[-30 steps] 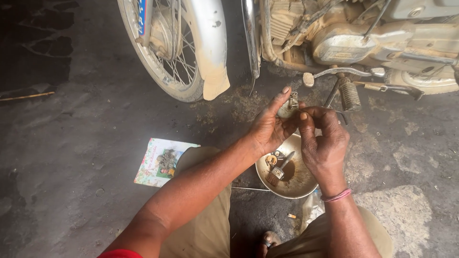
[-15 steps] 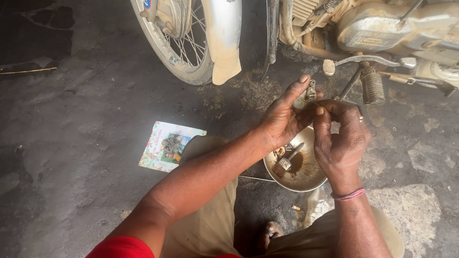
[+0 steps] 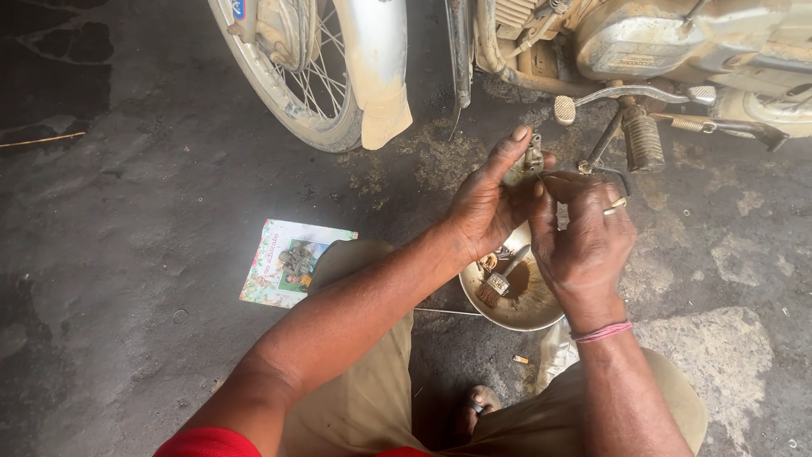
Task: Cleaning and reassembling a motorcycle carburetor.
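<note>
My left hand [image 3: 489,203] grips a small grey metal part [image 3: 533,157] between thumb and fingers, above a round metal bowl [image 3: 524,315]. My right hand [image 3: 584,237] is closed right beside it, its fingertips pinching at the same part; a pink band circles its wrist. The bowl sits on the floor under both hands and holds brown oily liquid, a small brush [image 3: 497,283] and a few little pieces. How the part is shaped below my fingers is hidden.
A dusty motorcycle stands ahead: front wheel and mudguard [image 3: 372,76], engine [image 3: 651,42], footpeg [image 3: 643,140] and lever just beyond my hands. A printed card [image 3: 292,262] lies on the dark concrete floor at left. My knees and a sandalled foot [image 3: 480,404] are below.
Both hands have stayed together over the bowl, working the small part. The view has shifted slightly, so the motorcycle and hands sit a little higher and more to the right.
</note>
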